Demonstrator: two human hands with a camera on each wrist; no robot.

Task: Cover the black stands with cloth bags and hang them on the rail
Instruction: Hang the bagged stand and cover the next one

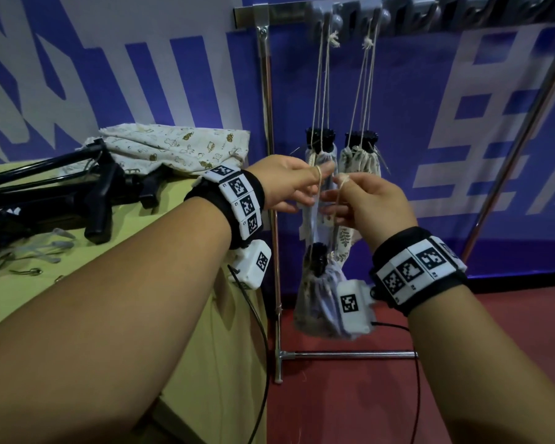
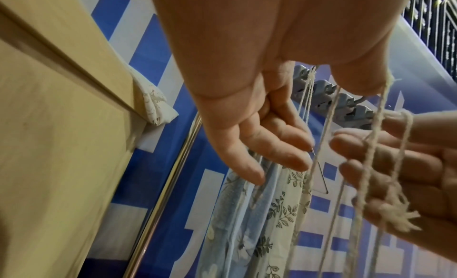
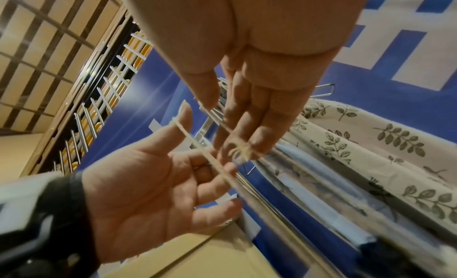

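A black stand in a pale floral cloth bag point(image 1: 314, 302) dangles low in front of the rack, black top point(image 1: 316, 257) showing. It hangs by a beige drawstring point(image 2: 323, 145) stretched between both hands. My left hand point(image 1: 311, 187) has the cord looped round its forefinger, other fingers relaxed. My right hand point(image 1: 337, 200) pinches the cord's knotted end point(image 3: 241, 152) against its fingers. Two more bagged stands point(image 1: 321, 155) point(image 1: 361, 155) hang by their strings from hooks on the rail point(image 1: 302, 12).
A yellow table point(image 1: 205, 315) on the left carries bare black stands point(image 1: 61, 187) and a heap of printed cloth bags point(image 1: 173, 145). The rack's chrome post point(image 1: 268, 123) stands beside the table edge, its foot bar point(image 1: 350, 354) on the red floor.
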